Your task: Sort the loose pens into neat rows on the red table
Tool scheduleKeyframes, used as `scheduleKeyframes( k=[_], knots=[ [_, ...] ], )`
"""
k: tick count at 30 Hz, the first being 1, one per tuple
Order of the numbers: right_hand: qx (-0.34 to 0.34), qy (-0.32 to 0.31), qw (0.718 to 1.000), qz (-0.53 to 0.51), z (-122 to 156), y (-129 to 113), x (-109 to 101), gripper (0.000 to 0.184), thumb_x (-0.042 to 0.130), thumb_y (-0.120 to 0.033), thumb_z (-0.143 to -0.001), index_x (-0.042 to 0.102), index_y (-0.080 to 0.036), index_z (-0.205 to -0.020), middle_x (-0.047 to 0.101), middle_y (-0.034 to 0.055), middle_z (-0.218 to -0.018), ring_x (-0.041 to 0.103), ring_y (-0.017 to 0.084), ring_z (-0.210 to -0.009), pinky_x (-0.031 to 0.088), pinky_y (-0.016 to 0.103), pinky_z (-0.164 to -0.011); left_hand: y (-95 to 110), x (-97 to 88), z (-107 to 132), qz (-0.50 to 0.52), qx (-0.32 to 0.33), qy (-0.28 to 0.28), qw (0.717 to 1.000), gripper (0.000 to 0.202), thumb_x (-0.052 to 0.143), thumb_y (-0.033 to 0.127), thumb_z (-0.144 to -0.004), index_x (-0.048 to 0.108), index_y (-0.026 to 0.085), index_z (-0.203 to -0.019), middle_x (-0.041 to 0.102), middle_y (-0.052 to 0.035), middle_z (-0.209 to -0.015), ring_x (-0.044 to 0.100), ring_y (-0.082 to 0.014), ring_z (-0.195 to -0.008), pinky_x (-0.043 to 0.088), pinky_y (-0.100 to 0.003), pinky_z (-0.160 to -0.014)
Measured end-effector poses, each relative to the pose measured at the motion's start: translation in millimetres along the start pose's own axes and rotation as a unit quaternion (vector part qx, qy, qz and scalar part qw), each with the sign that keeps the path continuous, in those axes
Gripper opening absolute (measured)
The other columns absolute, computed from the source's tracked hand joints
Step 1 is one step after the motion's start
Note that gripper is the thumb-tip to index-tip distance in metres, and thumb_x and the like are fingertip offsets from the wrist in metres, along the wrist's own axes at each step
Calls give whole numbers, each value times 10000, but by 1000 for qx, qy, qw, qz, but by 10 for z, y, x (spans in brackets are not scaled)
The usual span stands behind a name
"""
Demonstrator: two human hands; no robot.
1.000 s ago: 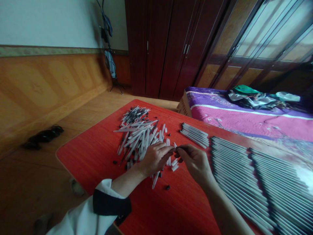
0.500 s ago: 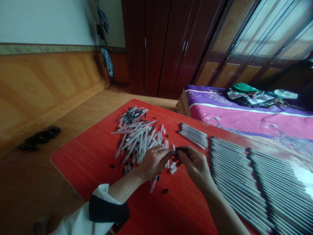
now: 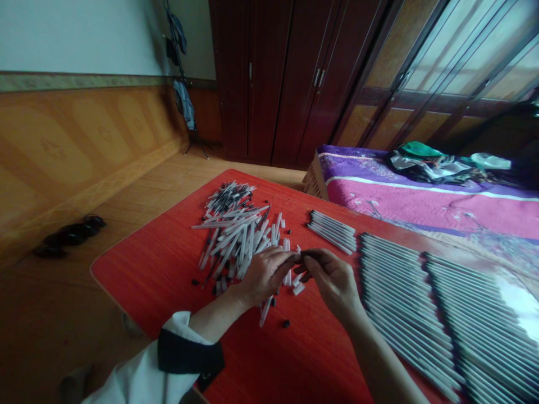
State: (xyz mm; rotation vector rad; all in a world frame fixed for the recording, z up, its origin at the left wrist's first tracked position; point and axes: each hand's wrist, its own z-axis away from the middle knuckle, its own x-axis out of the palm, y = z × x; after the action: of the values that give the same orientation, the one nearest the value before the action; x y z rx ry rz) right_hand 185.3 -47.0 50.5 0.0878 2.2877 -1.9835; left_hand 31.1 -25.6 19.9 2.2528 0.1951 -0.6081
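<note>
My left hand (image 3: 267, 273) and my right hand (image 3: 330, 280) meet fingertip to fingertip above the red table (image 3: 145, 255). Both are closed in a pinch. Something small and dark seems to show where the fingertips join, but it is too small to name. Behind and beside my left hand lies a loose heap of clear pen barrels (image 3: 242, 238). Short clear caps (image 3: 298, 288) lie beneath the fingers. A small black plug (image 3: 287, 324) rests on the tabletop closer to me.
Beyond the barrels is a pile of thin dark-and-white pieces (image 3: 231, 197). To the right lie a short row of pens (image 3: 332, 231) and two long rows, one of them nearer (image 3: 406, 308). A bed (image 3: 421, 196) borders the table's far right side.
The hands stay joined in nearly the same spot, with only a slight shift of the fingers. The view has moved a little; the heaps and rows look unchanged.
</note>
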Motion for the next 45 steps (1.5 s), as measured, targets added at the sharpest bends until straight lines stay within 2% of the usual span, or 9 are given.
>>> scheduleKeyframes(
  k=[14,20,27,32,37,42,45],
  knots=[
    [-12,18,994,107,16,15,-2,230,529,-335,-796,632,-137,-850,671,61,-699,637,166,-624,511,275,-569,-33,14,14,-32,14,0,999,234,415,259,-902,608,163,-995,652,-61,-884,586,-150,-829,473,-288,-749],
    [-24,61,989,129,18,6,3,257,574,-350,-761,649,-146,-899,690,71,-771,643,172,-656,514,288,-601,-43,12,21,-36,23,3,999,234,430,257,-895,603,149,-1011,653,-66,-905,588,-152,-838,473,-284,-750],
    [5,48,986,158,3,-42,-29,263,590,-386,-740,658,-132,-741,649,47,-592,598,152,-528,472,249,-471,-57,13,21,-54,47,-4,997,249,409,265,-905,594,164,-1039,657,-56,-910,587,-153,-841,470,-299,-767],
    [-8,37,993,108,6,-42,-48,287,583,-368,-744,665,-132,-885,675,55,-677,620,154,-579,492,251,-507,-50,-11,15,-65,41,3,997,245,420,262,-902,600,151,-1024,656,-60,-913,582,-153,-849,465,-290,-767],
    [1,52,983,175,6,-46,-48,261,575,-368,-743,675,-128,-742,648,45,-588,589,146,-524,455,244,-469,-41,-14,14,-78,46,-1,996,260,409,282,-906,601,162,-1034,659,-54,-897,586,-152,-847,463,-289,-768],
    [-23,41,987,154,14,-44,-40,295,574,-365,-753,667,-138,-916,682,57,-715,624,159,-611,488,264,-546,-33,-15,11,-86,47,-3,995,250,404,268,-907,606,155,-1003,664,-55,-894,592,-151,-838,469,-288,-762],
    [-16,49,977,206,19,-27,-47,272,556,-385,-771,675,-142,-749,654,40,-619,593,142,-550,458,246,-504,-30,-13,14,-88,52,-15,995,251,403,270,-908,598,161,-1023,665,-51,-899,593,-153,-848,468,-295,-774]
  ],
)
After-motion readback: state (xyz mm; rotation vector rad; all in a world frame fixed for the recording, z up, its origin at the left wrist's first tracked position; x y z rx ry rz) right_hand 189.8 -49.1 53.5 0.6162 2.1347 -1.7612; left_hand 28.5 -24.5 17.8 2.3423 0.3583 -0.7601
